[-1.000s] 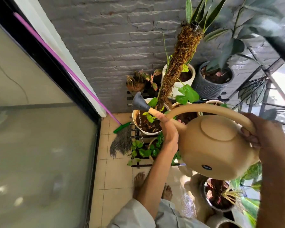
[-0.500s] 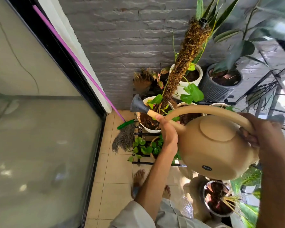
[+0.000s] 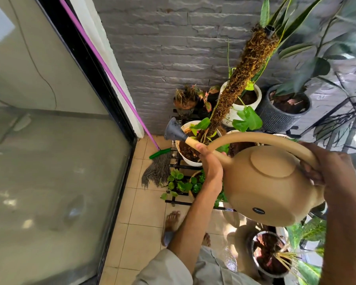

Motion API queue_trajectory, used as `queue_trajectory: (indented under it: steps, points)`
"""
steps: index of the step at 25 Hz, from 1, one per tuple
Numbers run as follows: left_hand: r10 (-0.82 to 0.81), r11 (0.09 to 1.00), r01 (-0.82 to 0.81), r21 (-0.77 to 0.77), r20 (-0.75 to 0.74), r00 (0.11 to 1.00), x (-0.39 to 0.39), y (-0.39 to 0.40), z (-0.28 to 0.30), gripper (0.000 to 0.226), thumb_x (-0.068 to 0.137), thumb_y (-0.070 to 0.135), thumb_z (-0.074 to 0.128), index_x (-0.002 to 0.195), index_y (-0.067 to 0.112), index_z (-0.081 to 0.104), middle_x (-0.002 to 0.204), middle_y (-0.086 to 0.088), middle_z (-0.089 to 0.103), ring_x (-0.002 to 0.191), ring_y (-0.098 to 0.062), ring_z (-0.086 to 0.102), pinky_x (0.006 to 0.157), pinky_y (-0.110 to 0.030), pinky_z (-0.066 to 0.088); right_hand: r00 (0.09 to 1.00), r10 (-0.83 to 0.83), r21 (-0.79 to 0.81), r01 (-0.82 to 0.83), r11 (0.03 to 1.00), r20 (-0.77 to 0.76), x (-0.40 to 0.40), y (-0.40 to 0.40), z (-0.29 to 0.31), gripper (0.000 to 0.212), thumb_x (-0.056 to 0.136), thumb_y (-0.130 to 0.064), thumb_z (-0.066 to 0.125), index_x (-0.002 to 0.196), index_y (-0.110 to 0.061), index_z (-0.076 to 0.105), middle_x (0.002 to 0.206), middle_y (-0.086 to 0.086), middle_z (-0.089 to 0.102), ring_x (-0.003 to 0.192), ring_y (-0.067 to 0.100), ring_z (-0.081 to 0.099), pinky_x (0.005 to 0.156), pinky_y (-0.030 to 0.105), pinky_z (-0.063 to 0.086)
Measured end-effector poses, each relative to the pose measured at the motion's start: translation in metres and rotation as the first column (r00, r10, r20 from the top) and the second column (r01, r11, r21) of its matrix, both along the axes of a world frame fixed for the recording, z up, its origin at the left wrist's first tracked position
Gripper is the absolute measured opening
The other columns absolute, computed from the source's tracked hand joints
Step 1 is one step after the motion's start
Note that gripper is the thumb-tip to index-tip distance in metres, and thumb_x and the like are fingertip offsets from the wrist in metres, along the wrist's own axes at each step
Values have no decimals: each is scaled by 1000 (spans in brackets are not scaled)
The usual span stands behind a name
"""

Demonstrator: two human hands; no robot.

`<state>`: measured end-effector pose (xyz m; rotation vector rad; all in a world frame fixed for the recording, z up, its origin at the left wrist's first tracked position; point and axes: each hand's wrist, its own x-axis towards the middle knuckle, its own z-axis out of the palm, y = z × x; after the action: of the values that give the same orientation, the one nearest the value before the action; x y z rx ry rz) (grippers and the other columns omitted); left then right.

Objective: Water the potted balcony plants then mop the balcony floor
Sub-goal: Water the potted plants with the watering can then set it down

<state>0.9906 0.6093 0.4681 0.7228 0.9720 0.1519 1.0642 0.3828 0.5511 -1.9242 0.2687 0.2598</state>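
I hold a tan watering can (image 3: 267,188) tilted toward the left. My right hand (image 3: 327,167) grips its arched handle at the rear. My left hand (image 3: 211,163) grips the spout just behind the grey rose (image 3: 173,131). The rose hangs over the left rim of a white pot (image 3: 188,160) with a tall moss pole (image 3: 245,73) and green leaves. A mop with a purple handle (image 3: 103,64) and grey strands (image 3: 157,171) leans in the corner on the tiled floor (image 3: 144,221).
A black slatted plant stand (image 3: 181,199) carries several pots: a white pot (image 3: 255,95) and a dark ribbed pot (image 3: 280,118) behind, a small leafy plant (image 3: 183,184) below. A glass sliding door (image 3: 49,161) fills the left. Another pot (image 3: 267,256) stands at lower right. My bare feet (image 3: 171,223) are on the tiles.
The view has shifted a little, so the pots and mop sit slightly lower and to the right in the frame. Both hands keep their grip on the tilted can.
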Motion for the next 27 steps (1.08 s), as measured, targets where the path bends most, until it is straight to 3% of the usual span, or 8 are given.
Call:
queue_trajectory:
  steps: [4, 8, 11, 14, 18, 20, 24, 27]
  points:
    - [0, 1000, 0, 7, 2, 1000, 1, 1, 0, 75, 105, 70, 15, 153, 20, 43, 111, -14, 73, 98, -23, 71, 103, -43, 54, 1000, 13, 18, -13, 1000, -4, 1, 1, 3, 76, 76, -62, 79, 76, 12, 60, 43, 13, 41, 30, 18, 25, 37, 11, 21]
    - [-50, 999, 50, 14, -4, 999, 4, -3, 9, 75, 105, 71, 12, 148, 20, 46, 104, -11, 73, 111, -33, 72, 100, -44, 55, 999, -42, 46, 41, 998, 16, -2, -7, 10, 75, 72, -62, 80, 89, 10, 67, 55, 22, 44, 30, 19, 27, 36, 10, 22]
    - [-57, 998, 56, 21, 18, 998, 9, -14, 18, 69, 108, 65, 14, 148, 18, 44, 104, -11, 72, 96, -27, 71, 87, -37, 56, 997, -72, 55, 71, 996, 22, -8, -18, 19, 76, 71, -62, 82, 87, 11, 65, 58, 21, 42, 32, 19, 26, 37, 12, 20]
    - [-102, 995, 102, 8, 55, 993, 16, -32, 28, 58, 108, 65, 14, 136, 24, 45, 114, -18, 72, 106, -33, 73, 77, -33, 56, 990, -133, 64, 129, 990, 52, -15, -38, 30, 74, 71, -60, 81, 91, 10, 67, 59, 21, 42, 33, 18, 26, 36, 13, 19]
    - [-164, 986, 164, 15, 67, 984, 23, -67, 29, 67, 108, 65, 15, 148, 19, 44, 129, -26, 69, 116, -35, 71, 96, -42, 58, 974, -214, 15, 213, 977, 74, -27, -66, 44, 77, 70, -63, 83, 85, 11, 66, 41, 8, 40, 30, 16, 27, 34, 10, 20]
    - [-228, 973, 226, 38, 50, 972, 27, -86, 24, 74, 107, 65, 14, 152, 15, 45, 134, -24, 68, 123, -35, 67, 113, -47, 50, 961, -263, -20, 265, 964, 85, -35, -83, 49, 74, 69, -62, 81, 83, 9, 69, 48, 15, 43, 30, 16, 28, 33, 9, 21]
    - [-349, 937, 348, 44, 39, 936, 31, -123, 16, 85, 102, 75, 12, 151, 17, 51, 140, -17, 66, 136, -33, 58, 122, -50, 40, 938, -345, -16, 344, 939, -23, -51, -117, 60, 62, 68, -67, 77, 69, -6, 65, 52, 15, 43, 27, 13, 28, 30, 10, 20]
    - [-391, 920, 391, 13, 52, 919, 29, -144, 12, 86, 102, 76, 13, 131, 15, 66, 115, -11, 77, 124, -28, 66, 120, -50, 42, 926, -368, -9, 368, 930, -87, -59, -138, 64, 61, 77, -70, 72, 71, -10, 62, 40, 2, 41, 26, 10, 28, 30, 10, 20]
